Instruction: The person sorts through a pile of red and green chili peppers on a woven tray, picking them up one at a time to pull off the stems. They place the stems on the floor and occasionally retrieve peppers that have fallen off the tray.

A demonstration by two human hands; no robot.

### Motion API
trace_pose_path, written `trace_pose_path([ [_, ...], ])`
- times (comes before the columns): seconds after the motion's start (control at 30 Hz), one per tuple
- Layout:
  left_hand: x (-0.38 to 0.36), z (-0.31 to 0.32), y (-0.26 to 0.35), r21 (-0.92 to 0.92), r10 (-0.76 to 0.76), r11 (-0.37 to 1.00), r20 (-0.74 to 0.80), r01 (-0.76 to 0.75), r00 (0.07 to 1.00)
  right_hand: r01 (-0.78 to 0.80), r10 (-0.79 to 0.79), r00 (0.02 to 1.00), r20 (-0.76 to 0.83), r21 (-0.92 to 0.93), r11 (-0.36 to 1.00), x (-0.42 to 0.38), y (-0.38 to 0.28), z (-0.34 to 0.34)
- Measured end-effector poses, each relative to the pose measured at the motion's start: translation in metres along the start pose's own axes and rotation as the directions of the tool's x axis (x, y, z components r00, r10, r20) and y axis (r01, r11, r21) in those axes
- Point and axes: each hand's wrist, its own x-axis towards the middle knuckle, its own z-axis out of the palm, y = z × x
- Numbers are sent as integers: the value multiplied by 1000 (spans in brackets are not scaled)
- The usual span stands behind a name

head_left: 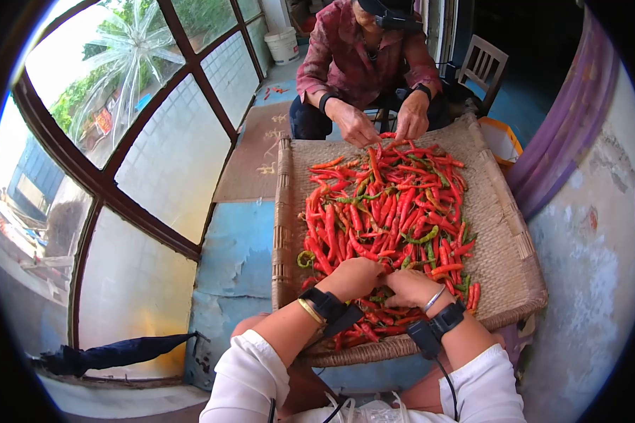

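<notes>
A wide pile of red chili peppers [402, 204], with some green ones among them, lies on a woven tray [497, 247]. At the near part of the pile, my left hand [354, 278] reaches in from the left, knuckles up. Close beside it, nearly touching, is my right hand [409, 285]. Both hands have their fingers bent down among the peppers, and the fingertips are mostly hidden, so what they hold cannot be made out. A curled green pepper [422, 235] rests just beyond my right hand.
Across the tray a person [370, 56] sits with both hands at the pile's far edge. A folded dark umbrella [127, 354] lies at the lower left by the windows. Behind are a white bucket [282, 46], a chair [484, 63] and a yellow-rimmed container [504, 134]; a purple curtain [564, 134] hangs right.
</notes>
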Motion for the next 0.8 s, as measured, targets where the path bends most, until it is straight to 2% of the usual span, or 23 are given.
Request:
trace_pose_path([
  [0.03,0,1,-1,-6,-2,1000,0,2,1000,65,-66,998,14,49,997,1,1,2],
  [0.1,0,1,-2,7,42,999,159,-43,986,36,-38,997,74,23,999,-4,-7,-4],
  [0.13,0,4,-2,3,43,999,159,-44,986,8,-8,992,129,-4,1000,-7,-11,-7],
  [0.37,-1,7,2,74,40,996,137,-51,990,-53,59,991,120,-55,997,-6,-13,-8],
  [0.43,1,6,3,89,19,996,149,-32,989,97,-90,992,-91,74,993,-4,-4,-5],
  [0.47,1,7,3,43,37,998,-6,-37,999,93,-87,992,-87,71,993,-6,-2,-7],
  [0.5,0,7,2,-1,47,999,-162,-47,986,121,-92,985,-147,199,972,-6,0,-11],
  [0.53,0,5,2,-6,47,999,-164,-48,985,154,-89,975,-206,323,934,-7,2,-15],
  [0.57,-1,3,3,3,90,996,-264,-93,960,203,-110,966,-233,426,882,-10,2,-20],
  [0.6,-3,0,4,18,133,991,-360,-135,923,199,-108,968,-229,427,882,-12,3,-24],
  [0.63,-5,-5,5,-21,180,979,-400,-205,899,222,-106,969,-223,598,770,-14,5,-27],
  [0.67,-4,-4,1,-23,179,979,-401,-205,898,236,-106,970,-218,742,628,-16,6,-29],
  [0.7,-1,-3,-4,-170,207,943,-374,-286,904,203,-61,978,-200,836,510,-20,6,-32],
  [0.73,2,-4,-6,-312,240,880,-359,-358,902,205,-65,978,-201,829,520,-24,7,-36],
  [0.77,0,-3,-5,-603,116,763,-225,-232,967,223,-12,971,-240,881,418,-26,8,-39],
  [0.8,-3,-11,0,-596,115,768,-231,-234,966,245,45,961,-272,920,307,-27,8,-40],
])
